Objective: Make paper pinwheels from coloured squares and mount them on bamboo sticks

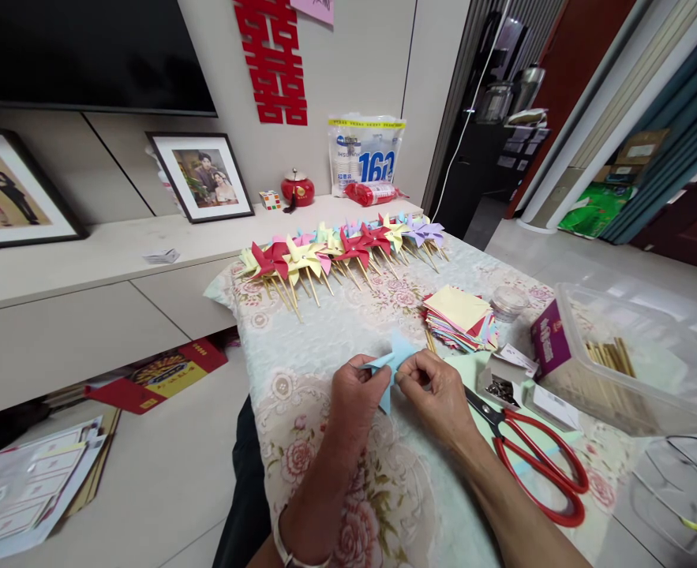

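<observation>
The left hand (351, 390) and right hand (434, 386) pinch one blue paper (404, 347) above the tabletop (324, 339), with room to its left edge. At right: one scissors (495, 416), one plastic box (552, 339).

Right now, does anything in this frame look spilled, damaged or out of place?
Nothing near the blue paper looks spilled or damaged. Below the cabinet, a red-and-yellow package sticks out askew near a sprawling paper pile, which looks untidy.
</observation>
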Demonstrator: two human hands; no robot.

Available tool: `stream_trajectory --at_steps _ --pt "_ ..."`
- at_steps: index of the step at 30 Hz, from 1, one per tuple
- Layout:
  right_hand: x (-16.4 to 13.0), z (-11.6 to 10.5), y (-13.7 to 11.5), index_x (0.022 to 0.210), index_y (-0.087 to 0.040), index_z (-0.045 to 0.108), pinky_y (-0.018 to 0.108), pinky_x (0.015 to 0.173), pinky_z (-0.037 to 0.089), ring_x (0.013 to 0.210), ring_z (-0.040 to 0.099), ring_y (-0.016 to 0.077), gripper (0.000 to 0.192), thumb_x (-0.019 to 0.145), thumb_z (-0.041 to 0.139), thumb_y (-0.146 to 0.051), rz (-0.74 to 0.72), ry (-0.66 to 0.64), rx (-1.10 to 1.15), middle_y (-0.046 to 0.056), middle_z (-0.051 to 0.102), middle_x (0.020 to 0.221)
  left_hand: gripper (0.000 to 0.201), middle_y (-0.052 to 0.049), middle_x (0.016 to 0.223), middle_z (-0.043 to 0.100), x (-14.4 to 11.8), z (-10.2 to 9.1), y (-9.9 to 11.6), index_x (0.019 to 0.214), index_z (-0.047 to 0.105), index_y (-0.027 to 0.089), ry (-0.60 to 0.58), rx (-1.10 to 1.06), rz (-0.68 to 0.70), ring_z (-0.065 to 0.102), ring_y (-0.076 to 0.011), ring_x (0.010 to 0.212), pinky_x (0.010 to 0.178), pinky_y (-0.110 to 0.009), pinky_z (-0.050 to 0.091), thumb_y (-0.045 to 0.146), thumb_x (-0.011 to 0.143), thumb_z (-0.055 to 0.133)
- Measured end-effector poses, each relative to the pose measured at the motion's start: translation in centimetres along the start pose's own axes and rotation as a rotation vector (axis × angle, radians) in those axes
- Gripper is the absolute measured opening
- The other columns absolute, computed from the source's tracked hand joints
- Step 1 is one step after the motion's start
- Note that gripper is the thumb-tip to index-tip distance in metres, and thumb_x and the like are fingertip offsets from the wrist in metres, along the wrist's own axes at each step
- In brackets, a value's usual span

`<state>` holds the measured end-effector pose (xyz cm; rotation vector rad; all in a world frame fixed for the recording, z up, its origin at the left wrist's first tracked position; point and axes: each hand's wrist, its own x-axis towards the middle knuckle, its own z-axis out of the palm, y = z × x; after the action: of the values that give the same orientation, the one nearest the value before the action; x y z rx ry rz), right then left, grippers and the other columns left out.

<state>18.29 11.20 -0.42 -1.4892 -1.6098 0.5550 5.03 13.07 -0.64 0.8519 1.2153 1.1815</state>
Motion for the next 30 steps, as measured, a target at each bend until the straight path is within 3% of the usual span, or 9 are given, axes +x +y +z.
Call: stream_trajectory --at_steps 10,13,16,18,22,25,30 --pt "-0.1 0.0 -0.1 0.065 -0.02 0.062 0.026 0.057 0.036 0.058 0.048 0.0133 0.013 0.078 0.059 -0.023 0.017 -0.001 0.064 -0.002 0.052 0.063 0.015 0.007 0.047 0.05 -0.2 0.0 0.2 0.062 0.063 0.016 0.003 -0.008 0.003 0.039 -0.0073 0.045 0.046 -0.02 0.03 0.026 0.059 0.073" --pt "0.1 -0.5 0.3 0.083 -0.019 0.069 0.028 0.062 0.041 0.067 0.053 0.0159 0.012 0.08 0.065 -0.029 0.027 0.079 0.126 0.0 0.057 0.073 0.016 0.006 0.048 0.053 0.1 -0.3 -0.1 0.064 0.063 0.016 -0.009 -0.034 -0.003 0.042 -0.0081 0.045 0.047 -0.02 0.032 0.027 0.059 0.073" --pt "0.5 -0.8 1.2 0.113 -0.019 0.067 0.032 0.072 0.047 0.083 0.059 0.0197 0.037 0.079 0.069 -0.034 0.098 0.163 0.283 0.005 0.063 0.093 0.018 0.005 0.05 0.054 0.3 -0.9 -0.1 0.064 0.061 0.016 -0.065 -0.052 -0.01 0.044 -0.009 0.047 0.049 -0.021 0.033 0.028 0.06 0.074" --pt "0.8 -0.8 1.8 0.127 -0.019 0.06 0.034 0.074 0.049 0.086 0.061 0.021 0.055 0.076 0.072 -0.036 0.177 0.104 0.471 0.007 0.065 0.1 0.019 0.004 0.052 0.055 0.4 -1.2 0.2 0.065 0.062 0.016 -0.15 -0.032 -0.036 0.047 -0.0103 0.048 0.05 -0.022 0.034 0.029 0.06 0.075" --pt "0.9 -0.7 1.6 0.145 -0.019 0.043 0.032 0.067 0.049 0.079 0.066 0.0213 0.082 0.072 0.076 -0.035 0.333 -0.15 0.802 0.006 0.07 0.096 0.02 0.002 0.056 0.058 0.4 -1.8 1.6 0.069 0.063 0.016 -0.309 0.051 -0.118 0.049 -0.0115 0.05 0.05 -0.023 0.034 0.029 0.06 0.075" --pt "0.8 -0.9 0.5 0.15 -0.02 0.037 0.028 0.062 0.046 0.07 0.063 0.0184 0.091 0.067 0.076 -0.028 0.393 -0.251 0.854 0.002 0.069 0.086 0.016 0.003 0.056 0.056 0.7 -2.2 2.3 0.065 0.059 0.017 -0.382 0.157 -0.109 0.046 -0.0097 0.049 0.049 -0.022 0.031 0.026 0.061 0.071" --pt "0.8 -1.3 -0.6 0.152 -0.016 0.033 0.023 0.05 0.034 0.054 0.048 0.0118 0.101 0.059 0.073 -0.02 0.418 -0.274 0.769 -0.008 0.054 0.066 0.012 0.005 0.052 0.05 1.7 -2.3 2.1 0.061 0.056 0.019 -0.4 0.35 -0.016 0.039 -0.0088 0.046 0.046 -0.022 0.026 0.023 0.061 0.067"
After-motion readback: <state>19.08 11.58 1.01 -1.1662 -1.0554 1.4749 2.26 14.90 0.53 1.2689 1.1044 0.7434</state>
